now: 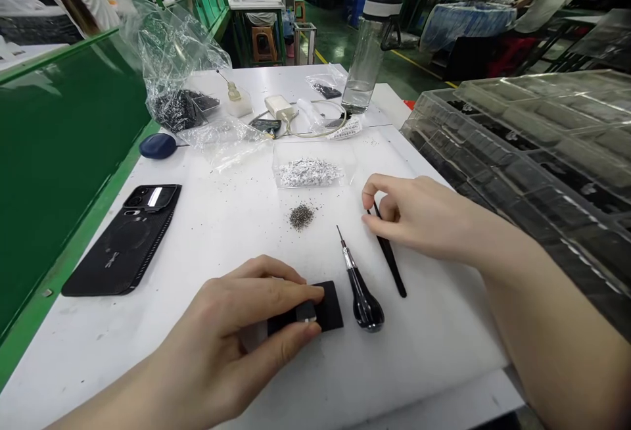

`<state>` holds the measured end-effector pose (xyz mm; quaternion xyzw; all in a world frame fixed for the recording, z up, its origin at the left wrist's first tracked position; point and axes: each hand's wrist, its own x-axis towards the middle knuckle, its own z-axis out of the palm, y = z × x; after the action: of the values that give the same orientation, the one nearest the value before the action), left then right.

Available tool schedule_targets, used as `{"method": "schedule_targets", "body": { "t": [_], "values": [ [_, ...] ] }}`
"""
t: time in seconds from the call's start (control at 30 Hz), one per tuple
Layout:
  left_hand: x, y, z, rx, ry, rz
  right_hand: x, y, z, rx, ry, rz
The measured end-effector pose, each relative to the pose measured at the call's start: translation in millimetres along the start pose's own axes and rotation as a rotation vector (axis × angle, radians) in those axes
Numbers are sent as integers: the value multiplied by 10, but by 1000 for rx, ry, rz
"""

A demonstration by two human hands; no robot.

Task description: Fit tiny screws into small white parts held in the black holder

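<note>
My left hand (246, 331) is closed around a small dark block (306, 311), pinched between thumb and fingers. The block is over a flat black pad (331, 305) on the white table; my fingers hide part of both. My right hand (409, 213) has its thumb and index finger curled at the tip end of black tweezers (392, 262), whose other end points toward me. Between my hands lies a black-handled screwdriver (365, 302), its thin bit pointing away. Ahead of it is a small pile of tiny dark screws (301, 217).
A clear tray (313, 173) of small white parts sits beyond the screws. A phone (128, 239) and a blue object (158, 146) are at left. Farther back are plastic bags (172, 55), a white adapter (279, 107) and a bottle (362, 68). Clear compartment boxes (542, 127) stand at right.
</note>
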<state>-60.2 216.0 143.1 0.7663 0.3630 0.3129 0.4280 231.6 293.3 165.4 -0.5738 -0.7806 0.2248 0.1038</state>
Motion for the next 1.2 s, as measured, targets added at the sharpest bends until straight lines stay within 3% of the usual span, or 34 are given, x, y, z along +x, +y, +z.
{"method": "schedule_targets", "body": {
  "t": [0.07, 0.2, 0.3, 0.47, 0.63, 0.73, 1.07, 1.2],
  "values": [
    [9, 4, -12, 0, -15, 0, 14, -25, -11, 232, 33, -71],
    [27, 39, -49, 35, -73, -44, 78, -116, 50, 967, 284, -197],
    [33, 52, -66, 19, -82, -36, 119, -178, 136, 1198, 330, -182],
    [36, -7, -44, -33, -76, 19, 138, -173, 238, 1291, 129, -96],
    [46, -53, -27, -82, -79, 46, 148, -122, 302, 1350, 22, -120],
    [57, -53, -38, -91, -99, 60, 148, -136, 316, 1386, -34, -61],
    [39, -85, -53, -102, -137, 31, 156, -150, 300, 1380, 10, -13],
    [61, -106, -63, -109, -154, 57, 140, -113, 259, 1338, 9, -82]
  ]
}}
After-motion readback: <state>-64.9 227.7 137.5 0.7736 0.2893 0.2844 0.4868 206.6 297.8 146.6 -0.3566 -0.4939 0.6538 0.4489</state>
